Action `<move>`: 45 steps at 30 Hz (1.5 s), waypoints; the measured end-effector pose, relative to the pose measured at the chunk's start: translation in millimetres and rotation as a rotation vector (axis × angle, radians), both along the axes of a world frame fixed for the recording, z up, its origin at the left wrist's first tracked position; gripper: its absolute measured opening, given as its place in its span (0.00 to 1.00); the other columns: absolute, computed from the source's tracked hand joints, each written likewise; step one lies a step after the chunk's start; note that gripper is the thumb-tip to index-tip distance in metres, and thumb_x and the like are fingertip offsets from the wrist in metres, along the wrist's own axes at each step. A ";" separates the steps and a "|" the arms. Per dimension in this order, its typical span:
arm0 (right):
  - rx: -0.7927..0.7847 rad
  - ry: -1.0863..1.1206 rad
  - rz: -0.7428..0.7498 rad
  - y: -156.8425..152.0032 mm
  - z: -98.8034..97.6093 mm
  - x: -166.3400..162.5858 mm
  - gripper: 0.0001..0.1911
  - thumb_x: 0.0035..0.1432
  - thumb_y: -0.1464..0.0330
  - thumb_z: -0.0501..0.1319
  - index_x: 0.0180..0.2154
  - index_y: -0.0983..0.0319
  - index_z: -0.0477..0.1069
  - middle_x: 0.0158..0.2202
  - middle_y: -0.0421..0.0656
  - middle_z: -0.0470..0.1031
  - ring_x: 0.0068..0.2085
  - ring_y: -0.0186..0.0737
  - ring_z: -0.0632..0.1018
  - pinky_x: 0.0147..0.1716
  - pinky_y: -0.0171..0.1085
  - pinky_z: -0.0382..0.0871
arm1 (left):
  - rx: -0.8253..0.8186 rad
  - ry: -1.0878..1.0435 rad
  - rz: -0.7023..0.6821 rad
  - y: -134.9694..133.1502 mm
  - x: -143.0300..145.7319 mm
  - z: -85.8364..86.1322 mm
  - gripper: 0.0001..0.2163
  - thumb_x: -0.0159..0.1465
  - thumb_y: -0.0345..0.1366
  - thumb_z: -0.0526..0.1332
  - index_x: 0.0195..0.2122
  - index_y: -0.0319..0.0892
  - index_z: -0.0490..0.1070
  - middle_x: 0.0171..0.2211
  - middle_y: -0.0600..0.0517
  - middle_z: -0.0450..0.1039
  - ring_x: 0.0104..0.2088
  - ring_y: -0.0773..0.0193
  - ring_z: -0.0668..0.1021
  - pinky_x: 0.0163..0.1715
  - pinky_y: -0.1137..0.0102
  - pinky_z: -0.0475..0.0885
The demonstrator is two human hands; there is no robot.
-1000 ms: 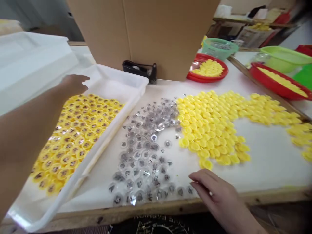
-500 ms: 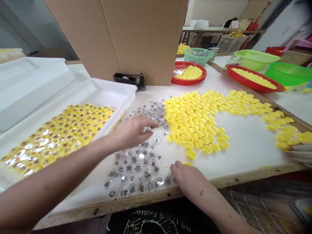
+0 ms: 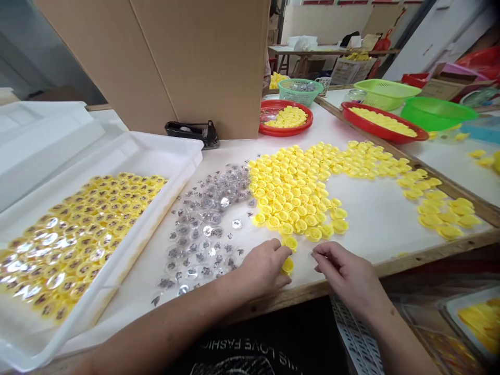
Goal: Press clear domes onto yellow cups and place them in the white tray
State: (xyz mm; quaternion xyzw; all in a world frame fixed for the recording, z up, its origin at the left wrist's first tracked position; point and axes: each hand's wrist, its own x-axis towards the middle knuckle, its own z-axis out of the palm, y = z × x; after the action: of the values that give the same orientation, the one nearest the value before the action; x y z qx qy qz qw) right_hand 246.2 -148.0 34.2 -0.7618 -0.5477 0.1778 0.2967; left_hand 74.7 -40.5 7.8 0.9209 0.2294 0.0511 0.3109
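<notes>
Left hand [image 3: 266,266]: half curled at a yellow cap [image 3: 288,266] near the table's front edge, can't tell if we've gripped it
Right hand [image 3: 347,275]: fingertips nearly pinched, contents unclear to us
Clear discs [image 3: 207,230]: between white tray [image 3: 172,141] and yellow pile [image 3: 291,195], probably for easy reach

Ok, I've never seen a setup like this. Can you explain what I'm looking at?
There is no machine here: a person works bare-handed, and a camera on their head looks forward and down. On the white table, clear printed discs lie beside plain yellow pieces. Left of them, a white tray holds yellow pieces with dark prints. Behind stand a black tape dispenser and cardboard. The left hand is at a couple of yellow pieces near the table edge; the right hand's fingertips are together, but whether they hold anything is unclear.
</notes>
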 end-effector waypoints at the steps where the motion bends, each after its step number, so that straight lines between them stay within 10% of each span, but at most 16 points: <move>1: -0.005 0.040 -0.014 0.4 -1.9 -3.4 0.08 0.60 0.62 0.54 0.34 0.58 0.67 0.26 0.38 0.75 0.28 0.38 0.79 0.28 0.36 0.71 | 0.007 -0.011 0.010 -1.6 0.7 -4.1 0.16 0.54 0.36 0.62 0.45 0.41 0.70 0.38 0.46 0.69 0.37 0.56 0.73 0.36 0.66 0.70; 8: 0.058 0.297 0.015 12.0 -17.1 -22.3 0.10 0.59 0.62 0.56 0.39 0.60 0.69 0.32 0.41 0.77 0.30 0.38 0.80 0.30 0.36 0.73 | -0.028 -0.121 -0.004 7.3 -4.4 -12.9 0.11 0.53 0.31 0.60 0.38 0.40 0.70 0.38 0.47 0.71 0.39 0.56 0.71 0.40 0.64 0.67; 14: 0.192 0.574 -0.099 25.0 -21.8 -33.3 0.13 0.57 0.60 0.61 0.40 0.62 0.70 0.31 0.44 0.77 0.29 0.39 0.79 0.26 0.35 0.75 | -0.661 -0.288 0.184 16.7 -18.8 3.0 0.12 0.51 0.29 0.62 0.38 0.41 0.67 0.22 0.59 0.60 0.23 0.71 0.64 0.23 0.75 0.59; 19: 0.391 0.250 -0.058 38.2 -12.2 -57.8 0.07 0.59 0.66 0.59 0.40 0.60 0.71 0.34 0.43 0.78 0.33 0.38 0.79 0.34 0.37 0.75 | -1.098 -0.549 0.249 24.0 -33.3 11.5 0.14 0.49 0.29 0.67 0.36 0.38 0.67 0.28 0.55 0.68 0.27 0.72 0.69 0.29 0.74 0.63; 27: 0.477 0.020 0.357 53.3 0.3 -75.6 0.13 0.59 0.75 0.57 0.45 0.58 0.71 0.47 0.45 0.75 0.49 0.41 0.75 0.50 0.42 0.70 | -1.268 -0.629 0.379 36.1 -58.1 19.9 0.16 0.44 0.31 0.72 0.33 0.35 0.71 0.28 0.53 0.73 0.28 0.71 0.73 0.33 0.73 0.66; 36: 0.158 0.329 0.390 58.1 6.9 -57.6 0.14 0.57 0.67 0.62 0.47 0.57 0.70 0.44 0.43 0.75 0.40 0.39 0.78 0.40 0.38 0.76 | -1.417 -0.788 0.357 38.3 -66.3 2.9 0.19 0.44 0.33 0.74 0.35 0.35 0.71 0.30 0.50 0.75 0.29 0.70 0.75 0.32 0.74 0.68; 45: 0.313 -0.067 0.466 63.6 24.4 -63.8 0.10 0.58 0.68 0.61 0.43 0.56 0.73 0.40 0.44 0.73 0.40 0.39 0.76 0.37 0.37 0.74 | -1.700 -0.840 0.289 28.1 -62.7 -1.2 0.15 0.55 0.39 0.68 0.41 0.38 0.71 0.35 0.48 0.75 0.31 0.63 0.80 0.33 0.69 0.77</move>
State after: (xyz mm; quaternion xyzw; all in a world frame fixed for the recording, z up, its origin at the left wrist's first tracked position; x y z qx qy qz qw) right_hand 182.4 -84.5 58.6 -0.5659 -0.7382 0.1293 0.3436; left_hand 12.0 -12.4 6.7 0.2566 0.1711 0.2313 0.9227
